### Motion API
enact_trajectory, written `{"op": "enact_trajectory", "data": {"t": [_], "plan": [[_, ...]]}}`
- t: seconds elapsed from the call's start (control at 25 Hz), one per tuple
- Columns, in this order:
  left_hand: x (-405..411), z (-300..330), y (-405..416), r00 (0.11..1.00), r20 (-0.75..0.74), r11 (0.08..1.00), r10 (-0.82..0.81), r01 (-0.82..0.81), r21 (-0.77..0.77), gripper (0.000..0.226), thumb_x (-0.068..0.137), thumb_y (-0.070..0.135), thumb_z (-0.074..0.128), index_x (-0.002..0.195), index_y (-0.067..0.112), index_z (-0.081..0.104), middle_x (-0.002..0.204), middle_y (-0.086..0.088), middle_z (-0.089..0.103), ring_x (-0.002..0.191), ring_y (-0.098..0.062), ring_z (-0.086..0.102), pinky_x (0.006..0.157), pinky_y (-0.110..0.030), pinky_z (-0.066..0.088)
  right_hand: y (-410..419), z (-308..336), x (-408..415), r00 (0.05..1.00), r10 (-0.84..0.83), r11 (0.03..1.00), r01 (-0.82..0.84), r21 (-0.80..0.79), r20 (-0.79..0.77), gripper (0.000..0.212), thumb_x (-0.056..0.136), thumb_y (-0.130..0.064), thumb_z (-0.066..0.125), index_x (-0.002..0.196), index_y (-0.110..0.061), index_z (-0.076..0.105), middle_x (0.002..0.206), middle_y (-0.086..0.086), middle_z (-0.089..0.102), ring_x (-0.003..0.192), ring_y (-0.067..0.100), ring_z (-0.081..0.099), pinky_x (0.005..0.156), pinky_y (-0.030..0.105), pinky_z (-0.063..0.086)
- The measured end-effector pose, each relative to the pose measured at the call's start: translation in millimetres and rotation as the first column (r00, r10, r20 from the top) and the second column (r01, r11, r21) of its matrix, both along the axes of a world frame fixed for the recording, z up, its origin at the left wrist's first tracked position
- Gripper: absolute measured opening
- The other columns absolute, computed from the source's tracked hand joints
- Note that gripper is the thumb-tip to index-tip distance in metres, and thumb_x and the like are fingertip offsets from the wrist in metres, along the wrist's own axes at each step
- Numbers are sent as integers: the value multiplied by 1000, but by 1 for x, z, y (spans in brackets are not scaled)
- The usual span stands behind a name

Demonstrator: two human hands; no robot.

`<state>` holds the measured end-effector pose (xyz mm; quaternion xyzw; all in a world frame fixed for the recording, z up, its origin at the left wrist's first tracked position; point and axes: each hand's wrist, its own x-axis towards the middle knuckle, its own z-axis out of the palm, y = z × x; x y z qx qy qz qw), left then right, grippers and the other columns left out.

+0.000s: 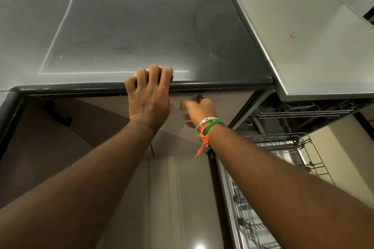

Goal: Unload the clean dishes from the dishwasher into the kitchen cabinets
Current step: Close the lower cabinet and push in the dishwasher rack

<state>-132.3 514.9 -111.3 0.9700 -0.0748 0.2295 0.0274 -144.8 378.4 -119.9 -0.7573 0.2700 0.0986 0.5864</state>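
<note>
Head view: the left hand (148, 99) hooks its fingers over the table (182, 85) edge, bracing. The right hand (199, 110), blurred, reaches at the drawer (222, 107) front beneath; whether it grips anything I cannot tell. Likely step: opening or shutting storage. The dishwasher (283, 147) stands open at right, racks apparently bare, though its lower part is cut off.

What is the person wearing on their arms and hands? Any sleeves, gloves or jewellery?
Both forearms are bare, with no sleeves or gloves in view. The right wrist carries a stack of bands: green thread bracelets, a whitish beaded bracelet and orange thread with loose ends hanging down. The left wrist wears nothing.
</note>
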Motion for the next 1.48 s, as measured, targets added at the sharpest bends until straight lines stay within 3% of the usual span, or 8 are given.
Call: {"op": "enact_trajectory", "data": {"t": [0.08,0.16,0.36,0.56,0.76,1.12,1.32,1.48], "plan": [[-15,-7,-8,999,-44,996,9,-13,-83,68,73,19,64,137,22,42,143,-7,42,135,-34,37,113,-52,29,-12,-5,-18,975,222,906,-207,-368,-2,46,75,-37,68,118,-23,68,115,6,70,107,30,66,96,42,55],[-38,-17,-22,997,-79,989,-8,-3,-145,80,74,22,67,148,22,36,159,-8,29,152,-34,19,124,-54,14,-33,-9,-38,949,317,774,-259,-577,-1,41,86,-31,61,127,-26,66,122,6,69,110,29,64,95,38,54],[-67,-19,-59,984,-152,976,-95,62,-210,84,81,24,68,155,24,28,168,-7,12,157,-31,3,125,-54,12,-93,-16,-76,910,415,565,-277,-777,-22,51,88,-24,55,139,-22,56,147,6,50,130,29,45,102,42,47],[-81,-19,-112,913,-219,924,-344,287,-254,80,84,19,66,154,23,27,162,-2,27,153,-23,21,118,-51,32,-188,-24,-122,939,330,372,-223,-901,-96,72,87,-28,59,154,-22,32,164,5,19,140,32,33,103,51,44],[-116,-75,-219,763,-393,844,-512,365,-393,73,88,18,62,152,25,28,153,0,38,140,-23,38,111,-45,41,-296,-65,-171,987,82,511,-162,-844,-140,78,89,-27,61,157,-20,24,165,7,16,145,35,29,107,50,41],[-219,-174,-419,499,-685,841,-531,412,-351,68,90,25,60,151,25,29,152,1,33,139,-24,35,108,-45,43,-453,-152,-274,964,-100,787,-75,-612,-246,66,91,-24,64,151,-14,38,157,12,31,140,33,39,112,42,40],[-284,-242,-482,359,-799,844,-482,435,-313,77,87,39,72,150,25,30,152,1,34,140,-23,35,106,-45,46,-483,-220,-340,874,-333,876,148,-460,-355,65,88,-25,67,147,-14,42,151,13,36,134,36,44,108,43,42],[-324,-307,-509,246,-869,819,-428,512,-258,97,81,43,80,154,23,20,158,-2,27,147,-23,27,109,-42,45,-491,-284,-381,669,-551,830,379,-409,-499,71,87,-30,71,149,-13,41,151,13,37,138,37,40,112,43,37]]}}
